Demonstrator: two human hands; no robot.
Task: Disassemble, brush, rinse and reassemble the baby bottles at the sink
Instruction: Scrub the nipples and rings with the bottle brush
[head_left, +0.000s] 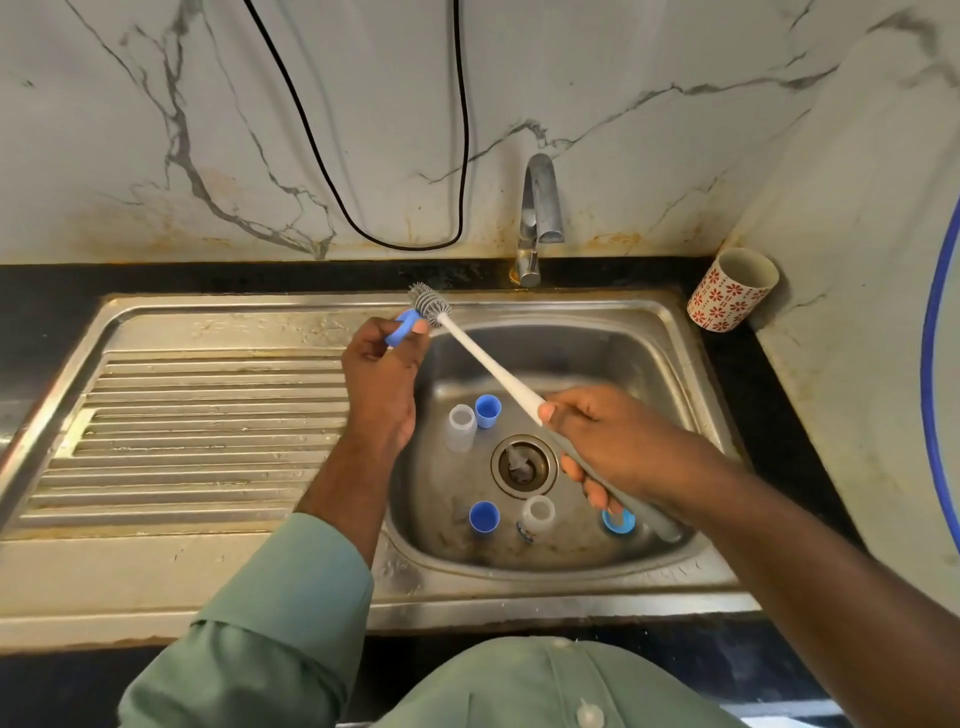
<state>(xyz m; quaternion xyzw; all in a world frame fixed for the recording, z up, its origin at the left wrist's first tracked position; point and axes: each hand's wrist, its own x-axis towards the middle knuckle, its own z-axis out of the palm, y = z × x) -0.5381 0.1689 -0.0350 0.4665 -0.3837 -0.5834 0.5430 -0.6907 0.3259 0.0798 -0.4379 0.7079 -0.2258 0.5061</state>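
Observation:
My left hand (382, 374) pinches a blue bottle ring (402, 327) over the sink's left rim. My right hand (602, 441) grips the white handle of a bottle brush (488, 358); its grey bristle head (428, 304) pokes through the ring. Down in the steel sink basin (649, 364) stand two clear small bottles (461, 426) (537, 514), two blue caps (487, 410) (484, 517) and another blue ring (618, 521), partly hidden under my right hand.
The tap (537, 218) stands behind the basin, with no water seen running. The drain strainer (523, 465) is at the basin's middle. A ribbed drainboard (208, 426) lies to the left. A red-patterned cup (730, 288) stands at the back right corner. A black cable (462, 130) hangs on the wall.

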